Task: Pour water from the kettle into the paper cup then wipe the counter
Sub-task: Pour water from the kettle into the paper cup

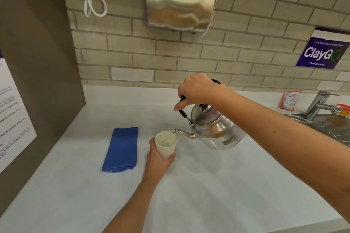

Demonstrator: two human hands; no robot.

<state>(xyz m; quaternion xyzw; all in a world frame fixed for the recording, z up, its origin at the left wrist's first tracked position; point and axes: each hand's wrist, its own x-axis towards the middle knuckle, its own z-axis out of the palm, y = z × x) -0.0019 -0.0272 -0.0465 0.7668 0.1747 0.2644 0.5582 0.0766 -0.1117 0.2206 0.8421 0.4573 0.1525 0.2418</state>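
Note:
A shiny steel kettle (214, 130) hangs tilted above the white counter (208, 185), its spout pointing left over a white paper cup (166, 143). A thin stream of water runs from the spout into the cup. My right hand (198, 91) grips the kettle's black handle from above. My left hand (157, 161) wraps around the cup from below and holds it upright just above the counter. A folded blue cloth (121, 149) lies flat on the counter to the left of the cup.
A steel sink (325, 128) with a tap (320, 106) sits at the right, with a red snack packet (288, 100) behind it. A metal hand dryer (180, 0) hangs on the tiled wall. A grey side panel (37, 62) closes off the left.

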